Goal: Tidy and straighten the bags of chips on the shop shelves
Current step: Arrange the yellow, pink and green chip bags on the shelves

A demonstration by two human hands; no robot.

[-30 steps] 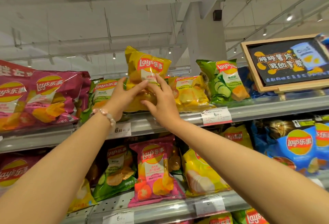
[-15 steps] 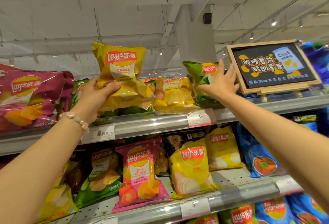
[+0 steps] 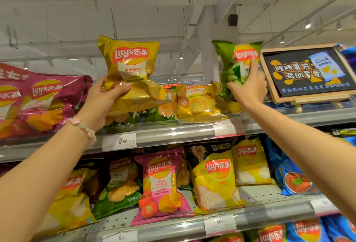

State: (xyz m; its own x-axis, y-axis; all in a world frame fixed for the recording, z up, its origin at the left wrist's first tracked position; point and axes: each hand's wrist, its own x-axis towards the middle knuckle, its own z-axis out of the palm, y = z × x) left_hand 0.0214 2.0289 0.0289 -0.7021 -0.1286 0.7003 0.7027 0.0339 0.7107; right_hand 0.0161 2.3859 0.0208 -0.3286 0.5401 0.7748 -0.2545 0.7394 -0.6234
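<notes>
Above the top shelf (image 3: 173, 132) open air is reaching up to the ceiling, so a hand is finding free passage over the bags. On the shelf itself the room is tight: a magenta bag (image 3: 50, 103) is filling the left end, a low yellow bag (image 3: 194, 103) is lying in the middle, and a framed chalkboard sign (image 3: 308, 72) is blocking the right end. The left hand (image 3: 104, 103) with its raised yellow bag (image 3: 131, 74) and the right hand (image 3: 248, 85) with a green bag (image 3: 235, 64) are occupying the gaps between. The lower shelf (image 3: 250, 220) is standing crowded with bags.
</notes>
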